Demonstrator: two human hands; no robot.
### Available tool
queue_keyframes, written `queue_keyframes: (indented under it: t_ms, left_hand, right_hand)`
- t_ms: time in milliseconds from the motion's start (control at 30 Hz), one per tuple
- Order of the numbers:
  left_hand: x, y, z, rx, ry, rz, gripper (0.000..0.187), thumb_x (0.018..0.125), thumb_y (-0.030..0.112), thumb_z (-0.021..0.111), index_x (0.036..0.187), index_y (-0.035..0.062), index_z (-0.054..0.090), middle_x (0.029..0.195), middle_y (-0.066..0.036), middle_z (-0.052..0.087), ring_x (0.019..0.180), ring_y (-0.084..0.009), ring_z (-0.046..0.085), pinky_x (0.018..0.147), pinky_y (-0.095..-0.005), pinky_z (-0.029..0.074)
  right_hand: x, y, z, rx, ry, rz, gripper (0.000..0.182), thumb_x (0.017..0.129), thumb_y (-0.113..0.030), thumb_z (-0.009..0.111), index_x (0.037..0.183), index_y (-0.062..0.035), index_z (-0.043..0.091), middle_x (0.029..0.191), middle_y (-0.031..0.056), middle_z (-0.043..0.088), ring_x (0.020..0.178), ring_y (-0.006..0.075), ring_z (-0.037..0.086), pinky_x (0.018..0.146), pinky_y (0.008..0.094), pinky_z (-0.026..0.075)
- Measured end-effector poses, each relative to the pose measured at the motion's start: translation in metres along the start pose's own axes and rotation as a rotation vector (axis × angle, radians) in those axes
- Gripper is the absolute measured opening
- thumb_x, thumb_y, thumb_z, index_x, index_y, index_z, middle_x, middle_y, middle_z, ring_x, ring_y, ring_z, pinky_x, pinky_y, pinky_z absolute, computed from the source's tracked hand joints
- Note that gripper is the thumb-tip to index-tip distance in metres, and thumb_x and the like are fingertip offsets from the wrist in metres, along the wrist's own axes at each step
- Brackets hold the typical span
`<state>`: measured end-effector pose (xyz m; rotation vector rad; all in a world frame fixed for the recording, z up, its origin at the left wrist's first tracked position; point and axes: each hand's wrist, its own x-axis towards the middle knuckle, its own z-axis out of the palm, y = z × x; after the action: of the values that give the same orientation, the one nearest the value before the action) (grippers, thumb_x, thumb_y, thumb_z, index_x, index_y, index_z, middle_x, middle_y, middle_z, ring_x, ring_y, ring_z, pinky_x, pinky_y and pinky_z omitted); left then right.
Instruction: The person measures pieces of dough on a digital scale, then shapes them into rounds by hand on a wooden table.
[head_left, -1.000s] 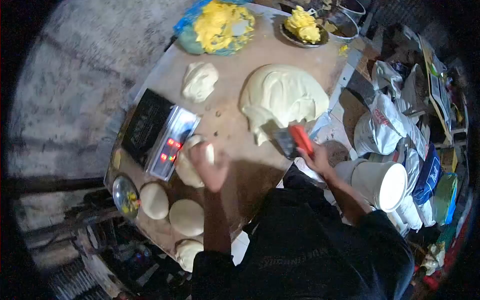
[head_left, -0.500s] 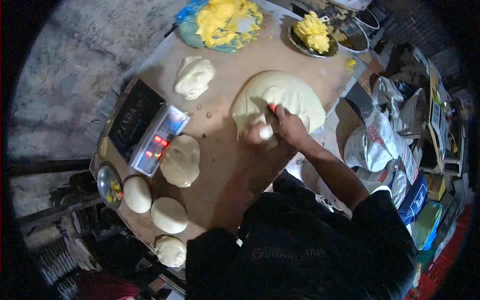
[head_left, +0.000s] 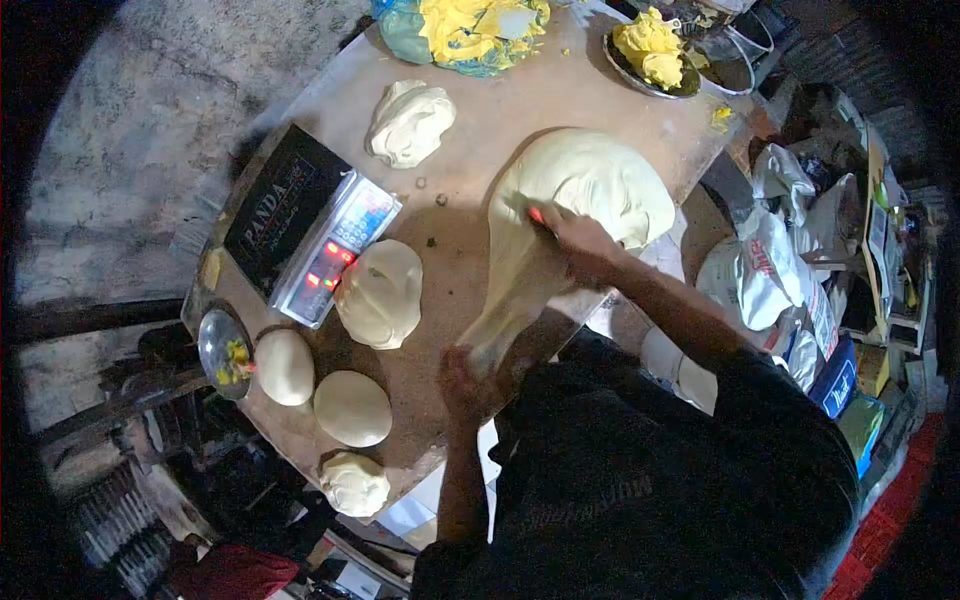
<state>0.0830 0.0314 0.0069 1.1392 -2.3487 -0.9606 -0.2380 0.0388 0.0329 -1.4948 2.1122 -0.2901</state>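
Note:
A large mass of pale dough (head_left: 600, 180) lies on the table, with a long strand stretched from it toward my body. My left hand (head_left: 467, 380) is closed on the near end of this strand, blurred by motion. My right hand (head_left: 585, 245) is closed around a tool with a red end (head_left: 536, 214) at the near edge of the dough mass. The rest of that tool is hidden or blurred, so its kind does not show.
A digital scale (head_left: 335, 250) with red digits stands left, touching or close beside a dough piece (head_left: 380, 295). Dough balls (head_left: 353, 409) and a metal dish (head_left: 226, 354) line the left edge. Yellow fat (head_left: 480, 28) and a bowl (head_left: 655, 85) of it sit at the back.
My left hand has moved from beside the dough mass down toward my body, drawing dough into a long strand. My right hand stays near the mass. The whole view has shifted slightly.

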Motion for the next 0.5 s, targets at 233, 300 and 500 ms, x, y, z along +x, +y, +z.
queue_keyframes:
  t_ms: [233,300,500]
  left_hand:
    - [0.118,0.076,0.049,0.500,0.085,-0.037,0.094,0.057,0.047,0.079,0.133,0.0098,0.037,0.139,-0.025,0.029,0.120,-0.0457,0.037,0.098,-0.0616,0.028]
    - [0.156,0.074,0.092,0.655,-0.082,-0.044,0.096,0.056,0.048,0.079,0.137,0.0172,0.036,0.142,-0.021,0.031,0.123,-0.0434,0.037,0.099,-0.0641,0.024]
    - [0.184,0.037,0.072,0.454,-0.366,-0.264,0.079,0.060,0.033,0.079,0.129,0.0176,0.044,0.119,-0.010,0.058,0.109,-0.0362,0.055,0.088,-0.0544,0.042]
  right_hand:
    - [-0.065,0.089,0.023,-0.010,0.131,-0.127,0.064,0.087,-0.017,0.054,0.141,-0.0034,0.023,0.096,0.0308,0.061,0.075,0.0407,0.064,0.065,0.0456,0.054]
    - [-0.051,0.083,0.004,-0.027,0.081,-0.108,0.064,0.087,-0.019,0.054,0.141,-0.0042,0.023,0.093,0.0307,0.061,0.072,0.0406,0.065,0.063,0.0449,0.054]
    - [0.071,0.006,-0.031,0.279,-0.158,-0.037,0.058,0.089,-0.024,0.052,0.138,-0.0026,0.031,0.079,0.0192,0.065,0.069,0.0388,0.064,0.068,0.0452,0.051]
